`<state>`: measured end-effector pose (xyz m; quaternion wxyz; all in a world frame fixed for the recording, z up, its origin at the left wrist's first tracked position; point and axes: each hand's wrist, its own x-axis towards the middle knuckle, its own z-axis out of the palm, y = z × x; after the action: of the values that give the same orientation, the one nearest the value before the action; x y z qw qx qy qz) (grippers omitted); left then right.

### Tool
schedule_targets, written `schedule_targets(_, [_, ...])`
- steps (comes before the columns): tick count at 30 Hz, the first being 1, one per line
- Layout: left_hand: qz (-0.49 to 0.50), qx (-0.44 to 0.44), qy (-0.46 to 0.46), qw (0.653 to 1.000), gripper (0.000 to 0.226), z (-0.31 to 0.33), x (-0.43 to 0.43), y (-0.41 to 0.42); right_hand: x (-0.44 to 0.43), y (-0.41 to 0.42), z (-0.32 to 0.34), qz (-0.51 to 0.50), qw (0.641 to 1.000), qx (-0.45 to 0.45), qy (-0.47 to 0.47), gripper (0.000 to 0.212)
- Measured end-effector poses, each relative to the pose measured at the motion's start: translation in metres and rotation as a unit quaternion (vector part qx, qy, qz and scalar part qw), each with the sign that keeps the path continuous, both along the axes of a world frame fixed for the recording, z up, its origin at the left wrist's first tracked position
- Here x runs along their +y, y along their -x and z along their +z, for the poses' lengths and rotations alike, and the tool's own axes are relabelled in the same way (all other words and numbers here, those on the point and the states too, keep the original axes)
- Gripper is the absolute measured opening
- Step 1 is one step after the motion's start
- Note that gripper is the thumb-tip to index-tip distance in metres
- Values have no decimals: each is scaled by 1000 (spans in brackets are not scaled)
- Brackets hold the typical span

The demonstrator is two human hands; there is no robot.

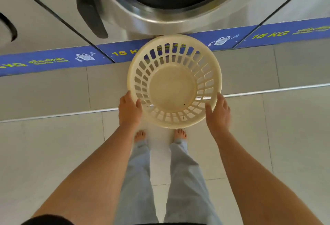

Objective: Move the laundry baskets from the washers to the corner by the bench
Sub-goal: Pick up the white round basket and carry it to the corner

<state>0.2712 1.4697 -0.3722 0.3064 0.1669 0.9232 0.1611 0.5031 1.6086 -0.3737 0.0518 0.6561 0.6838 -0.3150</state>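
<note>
In front of the washer [160, 1], just below its door, I see the cream laundry basket [174, 82] lifted clear of the floor, my left hand [129, 110] and right hand [217, 113] each grasping its near rim on opposite sides.

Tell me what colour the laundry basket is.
Cream, a pale yellowish plastic with slotted sides, seen clearly in the head view: laundry basket.
</note>
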Motion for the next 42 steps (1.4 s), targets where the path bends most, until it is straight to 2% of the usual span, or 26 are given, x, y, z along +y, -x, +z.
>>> schedule_targets(4, [60,12,4,998,57,-35,20,-4,40,-1,-34,33,999,-14,0,62])
schedule_targets(11, [82,31,18,996,67,-92,37,21,94,9,-86,61,997,-10,-36,71])
schedule_targets(17, [69,64,-40,995,74,-117,34,39,121,17,-120,49,996,42,-68,75])
schedule_targets(23, [92,92,-53,990,71,-126,31,35,114,15,-136,20,989,92,-112,69])
schedule_targets(32, [105,130,-61,984,63,-67,-37,9,68,12,-73,90,985,96,-114,67])
schedule_targets(39, [204,125,-48,970,61,15,-127,15,10,57,-1,175,975,99,-97,67])
schedule_targets(42, [233,119,-42,964,60,33,-149,18,-4,77,19,181,976,96,-77,67])
